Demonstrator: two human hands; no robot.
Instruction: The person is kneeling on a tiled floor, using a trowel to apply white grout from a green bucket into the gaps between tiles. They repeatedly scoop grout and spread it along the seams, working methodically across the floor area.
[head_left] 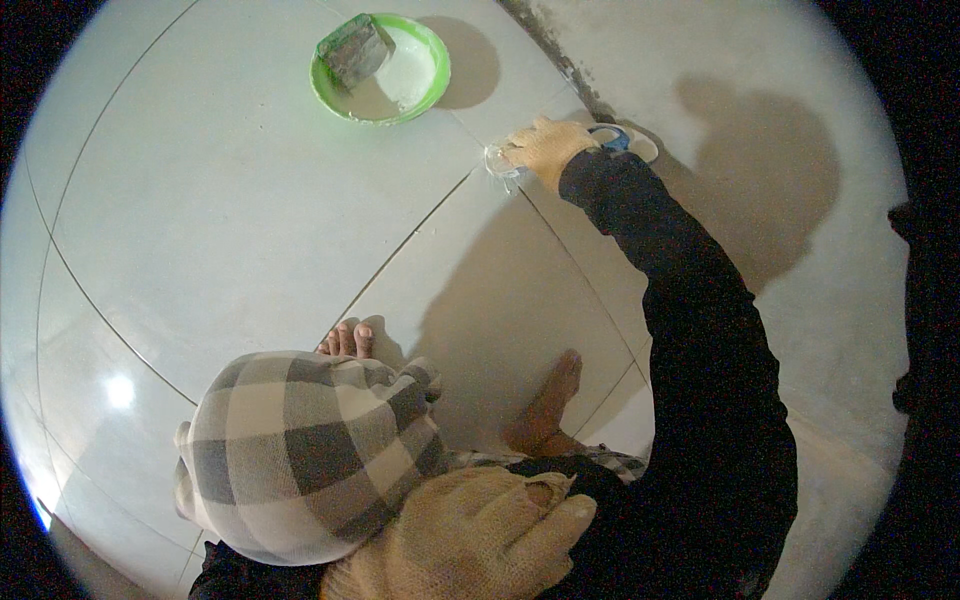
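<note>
My right hand [548, 150], in a tan knit glove, reaches out to the floor at the far right of centre. Its fingers are closed and pressed down where tile joints meet, over a whitish, paste-like smear [497, 162]; what they hold is hidden. Just behind that wrist lies a blue-and-white object [612, 138], partly covered by the sleeve. Close to my body, my left hand [480, 530] wears a similar glove, torn at one fingertip. Its fingers are curled together beside my checkered-cloth knee [310, 455], with nothing visible in them.
A green basin [443, 82] of white paste stands at the far side, with a dirty grey block-like piece [355, 52] leaning inside. Pale floor tiles [200, 200] with dark joints spread around. My bare feet [550, 405] rest on them. A dark, crumbly seam [560, 60] runs at the far right.
</note>
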